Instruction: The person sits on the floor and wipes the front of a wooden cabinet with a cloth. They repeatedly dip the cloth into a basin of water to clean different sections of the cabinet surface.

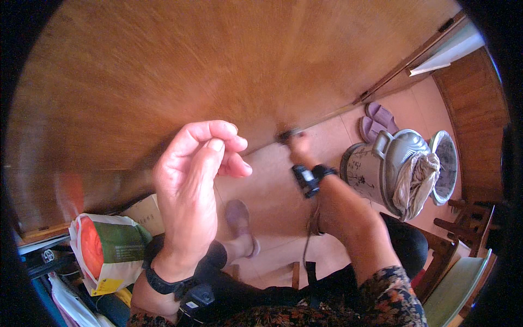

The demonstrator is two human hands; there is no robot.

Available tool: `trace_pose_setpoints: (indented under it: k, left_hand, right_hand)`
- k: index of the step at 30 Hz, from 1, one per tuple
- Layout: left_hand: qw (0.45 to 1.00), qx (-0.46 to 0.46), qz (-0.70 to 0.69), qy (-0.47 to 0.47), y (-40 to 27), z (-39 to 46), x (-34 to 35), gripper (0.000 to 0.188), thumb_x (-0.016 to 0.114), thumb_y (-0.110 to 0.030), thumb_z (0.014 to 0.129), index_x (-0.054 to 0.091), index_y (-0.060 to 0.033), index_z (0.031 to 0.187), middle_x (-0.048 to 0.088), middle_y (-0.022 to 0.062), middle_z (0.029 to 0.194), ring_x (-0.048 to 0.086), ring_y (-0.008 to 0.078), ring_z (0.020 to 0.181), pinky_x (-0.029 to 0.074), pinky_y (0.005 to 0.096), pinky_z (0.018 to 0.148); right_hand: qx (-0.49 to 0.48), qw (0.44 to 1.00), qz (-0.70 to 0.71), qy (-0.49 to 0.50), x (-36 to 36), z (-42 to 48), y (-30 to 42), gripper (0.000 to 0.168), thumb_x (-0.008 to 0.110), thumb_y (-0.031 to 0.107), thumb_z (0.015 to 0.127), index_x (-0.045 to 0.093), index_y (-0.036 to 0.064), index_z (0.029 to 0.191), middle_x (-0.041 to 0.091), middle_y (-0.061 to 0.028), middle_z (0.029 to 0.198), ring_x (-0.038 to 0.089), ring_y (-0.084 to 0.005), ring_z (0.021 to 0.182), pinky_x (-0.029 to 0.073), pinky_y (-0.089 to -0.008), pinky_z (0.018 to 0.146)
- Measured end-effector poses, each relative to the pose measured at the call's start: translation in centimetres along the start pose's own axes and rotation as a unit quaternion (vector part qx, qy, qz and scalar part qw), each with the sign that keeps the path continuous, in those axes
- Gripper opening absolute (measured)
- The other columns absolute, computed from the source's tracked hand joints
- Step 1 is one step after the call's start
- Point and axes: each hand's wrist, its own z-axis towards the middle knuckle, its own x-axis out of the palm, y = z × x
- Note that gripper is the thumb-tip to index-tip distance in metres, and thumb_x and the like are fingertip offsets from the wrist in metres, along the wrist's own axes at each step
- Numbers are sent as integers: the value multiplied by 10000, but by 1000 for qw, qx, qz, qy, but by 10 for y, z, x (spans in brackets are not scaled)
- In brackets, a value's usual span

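Observation:
My left hand (192,180) is raised in front of a large, glossy brown wooden panel (204,73). Its fingers are curled, the thumb rests against the index finger, and nothing shows between them. Lower and to the right, my right hand (300,143) reaches towards the panel's edge by the floor. Motion blurs it; its fingers are around a small dark object (289,134) whose kind I cannot make out. A black strap (163,282) circles my left wrist. Another strap with a small black device (305,180) is on my right wrist, and a thin cable hangs there.
A patterned bin (363,167) with a bag over its grey rim stands at right. Purple slippers (378,120) lie behind it on the tiled floor (282,180). At lower left is a paper bag (122,241) with a red item (89,243). My slippered foot (238,216) is below.

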Motion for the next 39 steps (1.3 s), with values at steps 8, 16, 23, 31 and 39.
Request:
trace_pose_setpoints:
  k: [8, 16, 23, 31, 39]
  left_hand:
    - [1000, -10, -13, 9, 2, 2, 11, 154, 499, -98, 964, 621, -32, 1032, 662, 68, 907, 612, 104, 686, 524, 244, 655]
    - [999, -41, -26, 4, 1, -1, 10, 162, 464, -28, 957, 607, 15, 1020, 648, 97, 895, 608, 123, 688, 518, 246, 668]
    - [999, -46, 3, 11, -1, 1, 9, 150, 483, -109, 963, 584, -13, 1020, 644, 90, 895, 594, 128, 677, 505, 253, 616]
    - [997, -53, -41, 42, -9, 8, 15, 155, 486, -105, 962, 585, -8, 1032, 646, 98, 901, 604, 126, 686, 509, 249, 619]
    - [999, -38, -29, 12, -4, 3, 0, 155, 506, -107, 959, 609, -24, 1040, 662, 77, 906, 611, 114, 689, 512, 235, 633]
  right_hand:
    - [123, 943, 174, 254, 39, -128, -7, 311, 589, -26, 838, 557, -34, 1148, 627, -161, 1072, 646, -268, 920, 562, -390, 754]
    - [-157, 920, 356, -34, -94, 146, -20, 365, 609, 6, 839, 552, 22, 1200, 656, -89, 952, 641, -224, 813, 547, -343, 672]
    - [-152, 974, 125, -110, -93, 163, 12, 404, 550, 31, 838, 562, 67, 1240, 649, -70, 1019, 617, -220, 859, 513, -357, 726]
    - [-71, 979, -180, -60, 40, 109, -135, 279, 574, 171, 804, 667, 13, 1015, 689, -225, 952, 663, -371, 906, 516, -436, 780]
    - [-57, 909, -160, 382, 129, -144, -83, 240, 578, 183, 907, 660, 7, 1048, 679, -92, 907, 636, -219, 858, 523, -387, 750]
